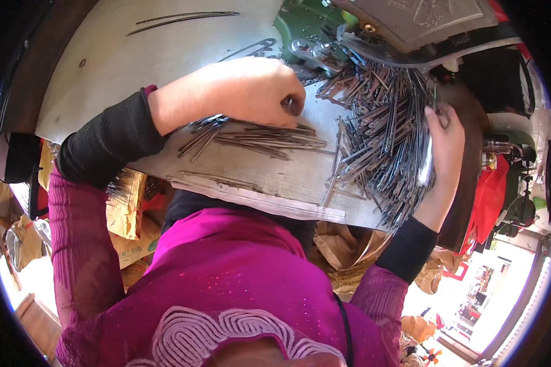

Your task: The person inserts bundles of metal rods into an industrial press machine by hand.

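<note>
A large heap of thin dark metal pins [386,134] covers the right part of the metal work plate [98,92]. My left hand [257,92] is closed, fingers curled in, over the middle of the plate, close to a green machine [306,27]. What it holds, if anything, is hidden. Just below it lies a smaller, flatter bunch of pins [269,140]. At the heap's right edge is my right hand [445,147], its thumb and fingers curled together. A bright sliver of metal shows beside its palm; I cannot make out what the fingertips hold.
Two long thin pins [183,20] lie at the far left of the plate. A grey metal machine cover [416,21] overhangs the heap. A pale strip [257,199] runs along the plate's near edge. Brown paper packages [343,248] and a red bag [487,199] sit below and beside it.
</note>
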{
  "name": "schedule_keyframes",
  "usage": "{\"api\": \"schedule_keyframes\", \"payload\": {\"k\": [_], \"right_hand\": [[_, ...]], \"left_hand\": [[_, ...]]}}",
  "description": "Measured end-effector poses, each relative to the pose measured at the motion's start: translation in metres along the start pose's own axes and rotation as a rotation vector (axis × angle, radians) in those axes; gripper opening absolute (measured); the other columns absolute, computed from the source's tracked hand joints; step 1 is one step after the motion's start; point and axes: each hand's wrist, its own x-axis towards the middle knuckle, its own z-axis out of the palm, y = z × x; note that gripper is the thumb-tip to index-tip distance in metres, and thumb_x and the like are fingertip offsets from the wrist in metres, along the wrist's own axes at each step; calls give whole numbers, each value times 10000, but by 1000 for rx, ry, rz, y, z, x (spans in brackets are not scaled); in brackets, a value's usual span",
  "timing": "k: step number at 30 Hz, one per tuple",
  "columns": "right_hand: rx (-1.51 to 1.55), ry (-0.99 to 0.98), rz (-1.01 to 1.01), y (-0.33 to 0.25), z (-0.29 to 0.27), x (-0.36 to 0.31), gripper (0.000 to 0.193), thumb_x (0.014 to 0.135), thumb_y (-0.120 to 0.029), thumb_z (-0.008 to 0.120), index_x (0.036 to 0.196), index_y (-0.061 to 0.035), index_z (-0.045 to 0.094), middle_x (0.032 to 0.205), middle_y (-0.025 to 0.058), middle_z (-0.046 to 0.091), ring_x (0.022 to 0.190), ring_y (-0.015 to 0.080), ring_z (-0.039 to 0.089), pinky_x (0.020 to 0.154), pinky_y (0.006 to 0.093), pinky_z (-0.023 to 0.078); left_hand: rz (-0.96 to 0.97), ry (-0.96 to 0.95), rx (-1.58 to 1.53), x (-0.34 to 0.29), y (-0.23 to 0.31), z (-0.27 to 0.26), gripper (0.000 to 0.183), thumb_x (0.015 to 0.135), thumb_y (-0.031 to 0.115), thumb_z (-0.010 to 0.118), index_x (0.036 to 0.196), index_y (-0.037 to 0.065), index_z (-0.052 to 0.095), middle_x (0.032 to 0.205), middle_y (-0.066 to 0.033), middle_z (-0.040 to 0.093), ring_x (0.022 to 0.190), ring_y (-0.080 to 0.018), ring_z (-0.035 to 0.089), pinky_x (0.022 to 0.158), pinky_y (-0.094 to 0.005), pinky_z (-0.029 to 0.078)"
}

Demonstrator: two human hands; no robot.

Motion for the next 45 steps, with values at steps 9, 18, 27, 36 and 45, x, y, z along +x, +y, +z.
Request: {"api": "schedule_keyframes", "payload": {"k": [9, 18, 27, 36, 45], "right_hand": [[-273, -180, -613, -87, 74, -23, 242, 816, -84, 553, 1046, -36, 608, 1071, 124, 611, 998, 282, 572, 864, 365, 446], [-326, -206, -811, -87, 98, -20, 89, 771, -55, 512, 840, -39, 566, 824, 109, 557, 827, 273, 560, 742, 372, 434], [-214, -170, -799, -85, 104, -24, 101, 775, -70, 524, 857, -53, 580, 854, 93, 545, 862, 259, 545, 749, 368, 438], [-299, -179, -774, -90, 96, -25, 167, 771, -86, 571, 929, -43, 604, 882, 76, 561, 881, 248, 556, 790, 356, 448], [415, -31, -445, -115, 93, -35, 129, 773, 27, 646, 888, -13, 601, 855, 58, 620, 707, 122, 619, 647, 237, 490]], "left_hand": [[-118, -37, 111, -5, 5, 7, 203, 718, 212, 645, 799, 26, 629, 702, -141, 630, 669, -319, 618, 641, -392, 497], [-198, -61, -133, 2, -10, -2, 315, 717, 266, 694, 896, 10, 657, 768, -153, 646, 719, -287, 623, 691, -355, 488], [-170, 5, -272, 6, -26, 3, 304, 735, 249, 673, 913, 4, 660, 770, -113, 656, 702, -179, 604, 677, -305, 482], [-159, 96, -307, 8, -33, -1, 360, 771, 269, 635, 991, -16, 635, 849, -126, 657, 763, -186, 600, 720, -306, 469], [-295, 67, -534, 8, -41, -10, 344, 829, 265, 618, 1027, -16, 615, 765, -44, 616, 696, -117, 549, 651, -266, 445]]}}
